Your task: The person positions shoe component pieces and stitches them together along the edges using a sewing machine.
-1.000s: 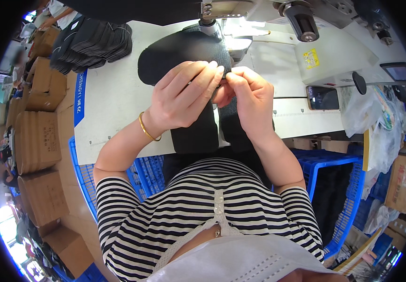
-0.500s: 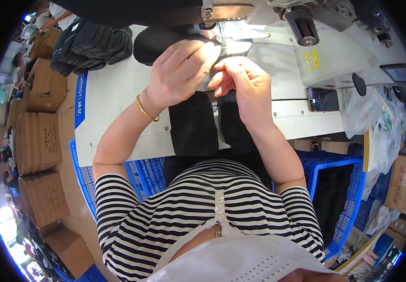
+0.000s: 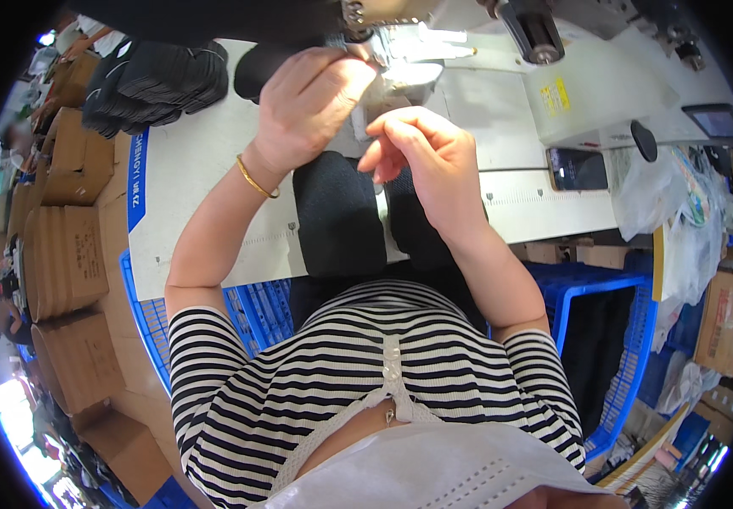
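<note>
My left hand [image 3: 311, 106], with a gold bangle at its wrist, reaches up to the needle area of a sewing machine [image 3: 366, 42]. Its fingers are closed, and what they grip there is hidden. Lower and to the right, my right hand [image 3: 430, 157] hangs over the table with thumb and forefinger pinched and the other fingers curled. Anything in that pinch is too small to see. Behind my left hand lies a dark fabric piece [image 3: 256, 66]. Two black rounded fabric pads, a left one [image 3: 341, 225] and a right one [image 3: 413, 208], lie side by side toward my body.
Stacks of black pads [image 3: 171, 76] stand at the table's far left. On the right are a phone [image 3: 578, 170], clear plastic bags [image 3: 642, 199] and a small screen [image 3: 713, 123]. Blue crates [image 3: 608, 288] sit below the table edge; cardboard boxes [image 3: 65, 254] line the left floor.
The gap between my hands has widened, my left hand shifting up and left toward the needle area. My right hand stays pinched, slightly farther left. The whole view has shifted a little.
</note>
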`<state>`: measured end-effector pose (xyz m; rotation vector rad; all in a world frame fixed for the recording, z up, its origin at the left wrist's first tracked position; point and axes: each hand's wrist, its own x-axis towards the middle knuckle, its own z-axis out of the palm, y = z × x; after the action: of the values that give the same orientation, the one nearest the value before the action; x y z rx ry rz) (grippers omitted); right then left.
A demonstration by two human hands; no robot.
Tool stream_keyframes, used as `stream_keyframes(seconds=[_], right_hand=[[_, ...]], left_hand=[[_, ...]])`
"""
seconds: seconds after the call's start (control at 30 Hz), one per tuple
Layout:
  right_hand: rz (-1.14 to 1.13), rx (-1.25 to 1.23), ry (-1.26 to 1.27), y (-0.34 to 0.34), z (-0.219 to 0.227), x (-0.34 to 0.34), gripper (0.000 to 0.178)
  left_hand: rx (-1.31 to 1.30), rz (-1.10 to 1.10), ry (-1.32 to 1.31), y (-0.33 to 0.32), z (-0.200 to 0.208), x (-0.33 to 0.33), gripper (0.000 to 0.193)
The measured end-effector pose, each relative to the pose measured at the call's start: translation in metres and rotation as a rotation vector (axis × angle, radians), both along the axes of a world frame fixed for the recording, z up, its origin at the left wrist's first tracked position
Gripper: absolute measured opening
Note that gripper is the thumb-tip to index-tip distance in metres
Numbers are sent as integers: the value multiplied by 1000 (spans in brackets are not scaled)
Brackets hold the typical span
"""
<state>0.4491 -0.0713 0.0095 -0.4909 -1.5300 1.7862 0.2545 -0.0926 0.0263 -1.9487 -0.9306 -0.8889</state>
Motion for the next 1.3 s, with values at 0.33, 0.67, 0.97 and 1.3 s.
stream_keyframes(seconds=[0.33, 0.67, 0.97, 1.3], right_hand=[[48, -78, 22, -9, -2, -2, 20], [58, -85, -11, -9, -6, -2, 19], [74, -90, -44, -2, -12, 7, 22], [-103, -19, 24, -17, -5, -8, 26]], left_hand=[[-14, 71, -30, -4, -4, 8, 27], [-67, 163, -46, -7, -6, 16, 34], [-197, 133, 18, -15, -20, -41, 60], [-122, 128, 84, -52, 15, -2, 38]])
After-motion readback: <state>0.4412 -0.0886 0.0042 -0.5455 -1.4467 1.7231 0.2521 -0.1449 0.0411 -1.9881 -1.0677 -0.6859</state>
